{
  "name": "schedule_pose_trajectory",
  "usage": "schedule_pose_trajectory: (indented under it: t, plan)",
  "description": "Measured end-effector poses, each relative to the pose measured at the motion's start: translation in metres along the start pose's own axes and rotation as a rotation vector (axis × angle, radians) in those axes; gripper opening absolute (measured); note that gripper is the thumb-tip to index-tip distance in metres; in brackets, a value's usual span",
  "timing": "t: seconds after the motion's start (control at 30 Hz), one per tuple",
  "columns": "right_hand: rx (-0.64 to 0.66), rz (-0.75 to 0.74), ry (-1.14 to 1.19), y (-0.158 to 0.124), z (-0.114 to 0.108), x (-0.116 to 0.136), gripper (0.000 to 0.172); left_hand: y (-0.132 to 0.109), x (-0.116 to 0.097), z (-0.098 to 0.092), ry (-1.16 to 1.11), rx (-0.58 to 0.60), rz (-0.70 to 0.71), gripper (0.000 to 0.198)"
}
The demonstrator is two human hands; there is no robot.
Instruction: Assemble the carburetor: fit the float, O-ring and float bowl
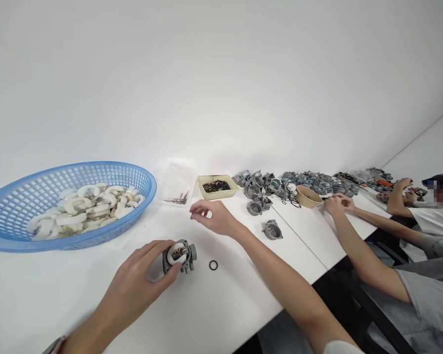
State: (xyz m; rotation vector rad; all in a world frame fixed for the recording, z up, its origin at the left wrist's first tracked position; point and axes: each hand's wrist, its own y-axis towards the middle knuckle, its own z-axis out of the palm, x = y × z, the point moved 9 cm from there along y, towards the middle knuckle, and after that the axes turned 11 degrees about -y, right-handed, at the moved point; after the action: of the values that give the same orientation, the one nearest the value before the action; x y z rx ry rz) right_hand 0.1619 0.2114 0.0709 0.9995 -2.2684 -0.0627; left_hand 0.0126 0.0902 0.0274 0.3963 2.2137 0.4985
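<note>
My left hand (140, 275) grips a grey metal carburetor body (191, 253) on the white table, thumb and fingers on either side of it. A white C-shaped float (172, 254) sits in the carburetor's upturned face, with brass parts in its middle. To the right of the carburetor lies a black rubber ring (213, 265). Over the table, my right hand (217, 218) is raised with thumb and fingertips drawn together; whatever they pinch is too small to make out. It is near a clear tray (175, 179) of thin brass-coloured pins (179, 198).
At left stands a blue basket (133, 169) of white floats (92, 209). A yellowish tray (216, 194) holds black rings. Metal bowls (272, 229) and castings (313, 183) line the wall. A co-worker's hands (337, 202) are beside a round tan container (309, 197); another person sits farther right.
</note>
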Motion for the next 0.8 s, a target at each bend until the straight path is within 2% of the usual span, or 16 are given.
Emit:
schedule_pose_trajectory:
  t: [0.17,0.37,0.57,0.8]
  plan:
    - [0.008,0.076,0.28,-0.04,0.007,0.006,0.015,0.0,-0.003,-0.001,-0.043,-0.015,-0.045,0.033]
    - [0.066,0.196,0.592,-0.059,0.018,0.002,0.016,0.0,0.0,0.002,-0.062,-0.013,-0.041,0.033]
    - [0.002,0.238,0.649,-0.061,0.031,-0.004,0.017,0.0,-0.005,0.003,-0.091,-0.041,0.029,0.032]
    - [-0.074,0.336,0.622,-0.061,0.042,-0.005,0.019,-0.001,-0.006,0.005,-0.134,-0.004,-0.04,0.033]
